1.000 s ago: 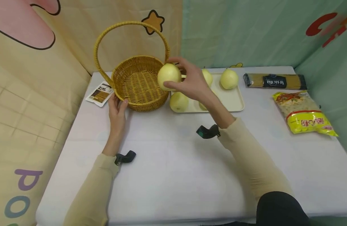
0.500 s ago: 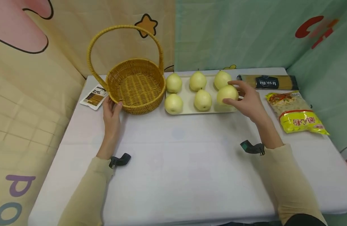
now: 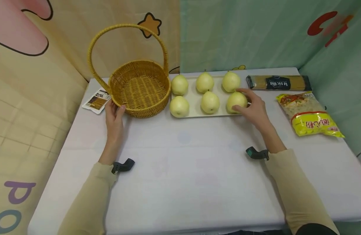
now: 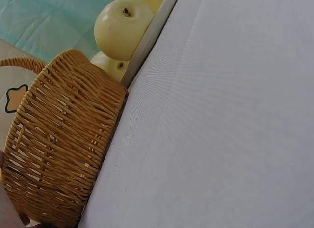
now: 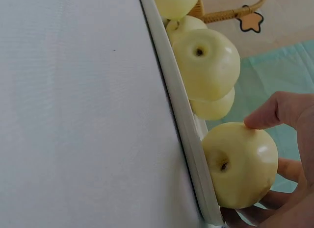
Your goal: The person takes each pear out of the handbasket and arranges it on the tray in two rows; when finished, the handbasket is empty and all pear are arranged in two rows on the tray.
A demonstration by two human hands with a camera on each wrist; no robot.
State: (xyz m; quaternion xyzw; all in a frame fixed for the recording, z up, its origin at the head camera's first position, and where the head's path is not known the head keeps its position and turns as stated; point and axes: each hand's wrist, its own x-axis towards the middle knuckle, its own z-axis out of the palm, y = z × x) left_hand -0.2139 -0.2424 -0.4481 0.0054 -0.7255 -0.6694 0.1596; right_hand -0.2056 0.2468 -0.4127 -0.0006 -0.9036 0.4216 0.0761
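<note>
A round pale-yellow pear (image 3: 237,101) sits at the front right corner of the cream tray (image 3: 195,112). My right hand (image 3: 253,109) holds this pear from the right, thumb on its near side and fingers on the far side; the right wrist view shows the same pear (image 5: 240,164) against the tray's rim. Several more pears stand in two rows on the tray, among them the front middle pear (image 3: 210,102). On the left, a wicker basket (image 3: 142,88) with a tall handle shows its bare woven bottom. My left hand (image 3: 114,122) grips the basket's lower left side.
Left of the basket lies a small flat packet (image 3: 97,101), partly behind it. Toward the right are a pasta pack (image 3: 278,83) and a yellow noodle bag (image 3: 310,114). A printed curtain (image 3: 242,36) hangs behind the white table (image 3: 180,176).
My right hand has carried the pear from beside the basket rightward and lowered it onto the tray's front right corner. The left hand stays at the basket.
</note>
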